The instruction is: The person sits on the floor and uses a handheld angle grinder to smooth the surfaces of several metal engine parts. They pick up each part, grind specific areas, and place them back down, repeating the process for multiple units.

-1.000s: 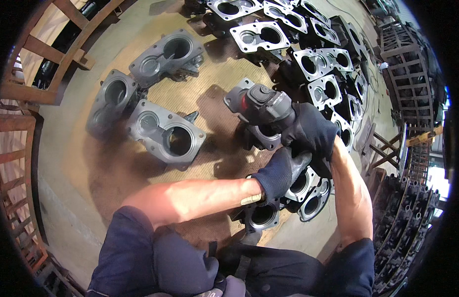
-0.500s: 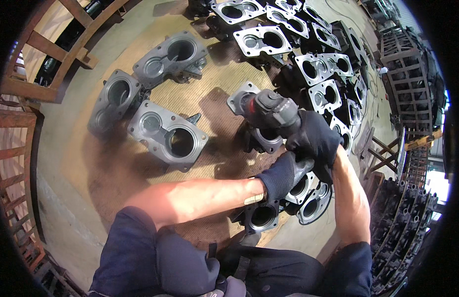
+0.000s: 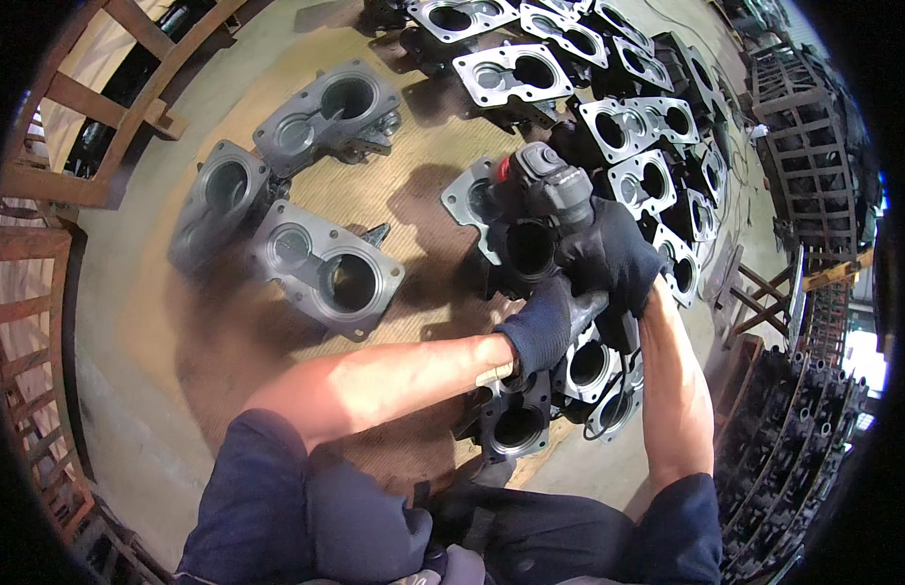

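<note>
Both of my hands wear dark knitted gloves and are closed on one black-and-grey hand-held power grinder [image 3: 548, 190] with a red part near its front. My right hand [image 3: 613, 252] wraps round the body from above. Lower down, my left hand [image 3: 548, 327] grips the rear end; its fingertips are partly hidden. The grinder's front end is over a grey metal casting [image 3: 460, 203] with a machined flange and round bores. Its working tip is hidden behind the tool body, so I cannot tell whether it touches. A black cord [image 3: 623, 382] hangs below my hands.
Three similar castings [image 3: 328, 268] lie on the brown cardboard [image 3: 413, 356] to the left. Several more [image 3: 516, 76] crowd the far and right side, others near my feet. Wooden crates [image 3: 28, 244] stand at the left rim, metal racks [image 3: 804, 146] and stacked parts [image 3: 794, 429] at the right.
The grinder has swung so its front points farther away from me, uncovering more of the casting's near bore. Both hands have shifted slightly left with it.
</note>
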`<action>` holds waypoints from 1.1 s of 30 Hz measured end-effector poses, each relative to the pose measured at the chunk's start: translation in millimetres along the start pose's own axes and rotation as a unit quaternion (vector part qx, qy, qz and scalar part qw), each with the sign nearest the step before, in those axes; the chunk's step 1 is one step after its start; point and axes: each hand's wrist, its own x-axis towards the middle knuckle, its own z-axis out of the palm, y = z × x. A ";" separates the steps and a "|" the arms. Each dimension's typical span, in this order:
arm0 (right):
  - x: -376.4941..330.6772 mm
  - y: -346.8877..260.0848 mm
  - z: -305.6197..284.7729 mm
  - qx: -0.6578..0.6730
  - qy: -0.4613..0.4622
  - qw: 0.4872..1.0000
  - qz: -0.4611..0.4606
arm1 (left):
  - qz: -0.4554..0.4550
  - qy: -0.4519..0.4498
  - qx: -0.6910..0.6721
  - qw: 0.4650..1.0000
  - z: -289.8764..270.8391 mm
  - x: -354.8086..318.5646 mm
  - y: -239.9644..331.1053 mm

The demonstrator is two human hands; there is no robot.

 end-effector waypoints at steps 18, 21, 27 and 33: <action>-105.4 -60.3 72.3 -0.043 -0.102 0.990 -0.082 | 0.097 -0.089 0.103 0.986 -7.8 -129.9 -44.7; -99.4 -68.0 94.0 -0.079 -0.116 0.988 -0.066 | -0.110 -0.097 0.014 0.989 -24.0 -139.4 -19.4; -99.9 -76.3 123.5 -0.092 -0.149 0.982 -0.077 | -0.066 -0.093 0.063 0.991 -35.4 -158.0 -44.7; -114.7 -110.0 139.9 -0.157 -0.167 0.971 -0.068 | 0.078 -0.032 -0.070 0.994 -9.1 -175.0 -130.5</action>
